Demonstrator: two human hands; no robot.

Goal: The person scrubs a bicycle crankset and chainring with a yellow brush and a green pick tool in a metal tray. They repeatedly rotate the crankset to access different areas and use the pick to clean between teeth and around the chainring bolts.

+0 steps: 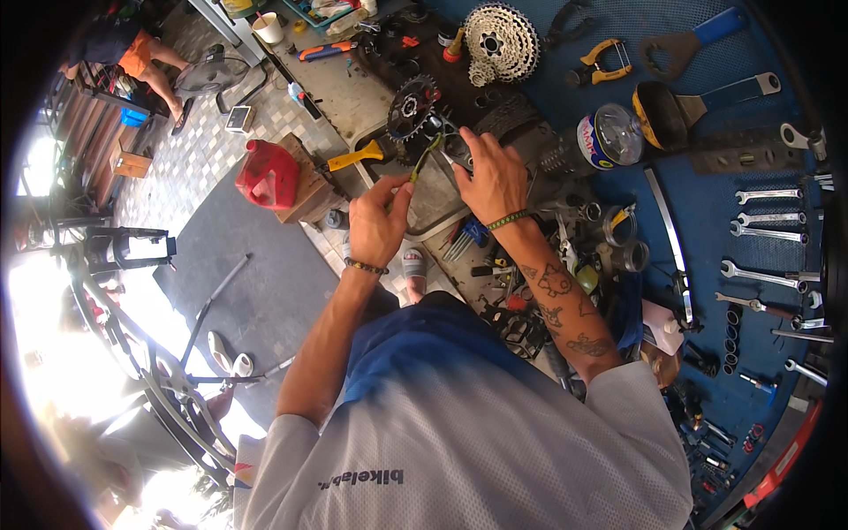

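Observation:
My left hand [378, 216] pinches a thin yellow-green strip [427, 157] between thumb and fingertips. The strip's far end reaches up toward my right hand [495, 177]. That hand is closed around a slim silvery tool [449, 152]; its exact kind is mostly hidden by my fingers. Just beyond both hands lies a dark chainring [409, 113] with a crank, at the bench edge. A yellow-handled brush or scraper [357, 156] rests left of the strip.
A silver cassette [502, 40] lies at the back of the cluttered bench. Right of my hands stands a clear plastic jar [616, 134]. Wrenches [767, 230] hang on the blue panel. A red jerry can [268, 174] sits on a wooden block, left. Another person's leg [166, 71] shows far left.

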